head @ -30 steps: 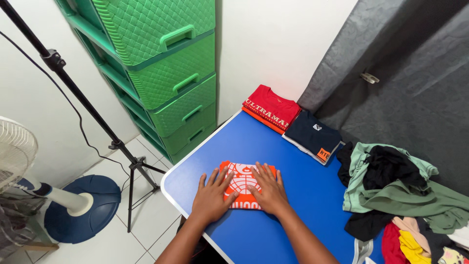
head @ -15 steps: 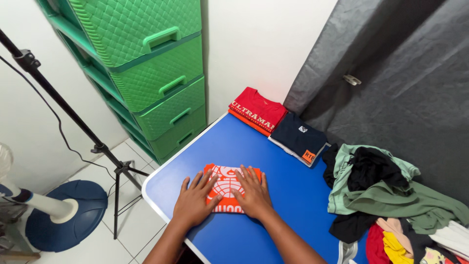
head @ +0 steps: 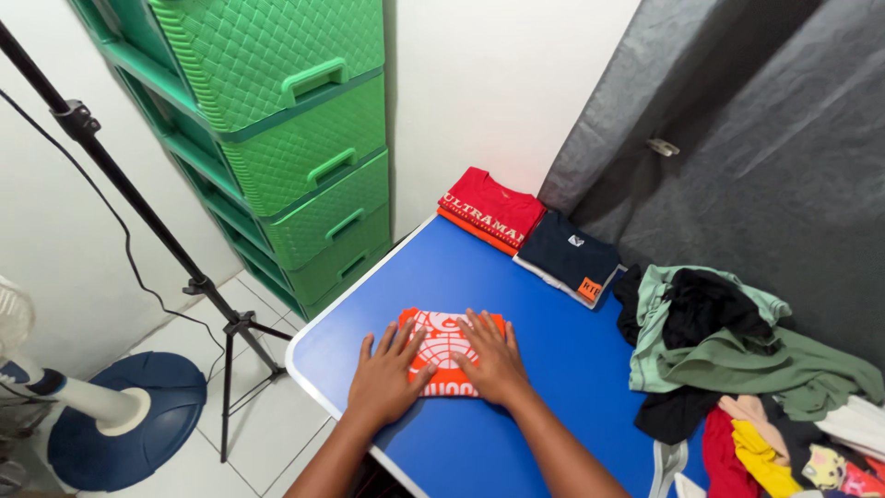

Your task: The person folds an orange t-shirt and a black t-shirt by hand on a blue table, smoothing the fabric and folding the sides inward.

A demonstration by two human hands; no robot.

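Observation:
A folded orange shirt (head: 442, 342) with a white print lies near the front left corner of the blue table (head: 544, 369). My left hand (head: 387, 376) lies flat on its left side, fingers spread. My right hand (head: 491, 358) presses flat on its right side. Both palms rest on the cloth and grip nothing.
At the table's far end sit a folded red shirt (head: 489, 212) on an orange one and a folded navy shirt (head: 569, 257). A heap of unfolded clothes (head: 737, 369) fills the right side. A green drawer tower (head: 295, 138), a tripod (head: 157, 240) and a fan base (head: 120, 415) stand to the left.
The camera view shifted slightly; my hands stay flat on the orange shirt in the same place.

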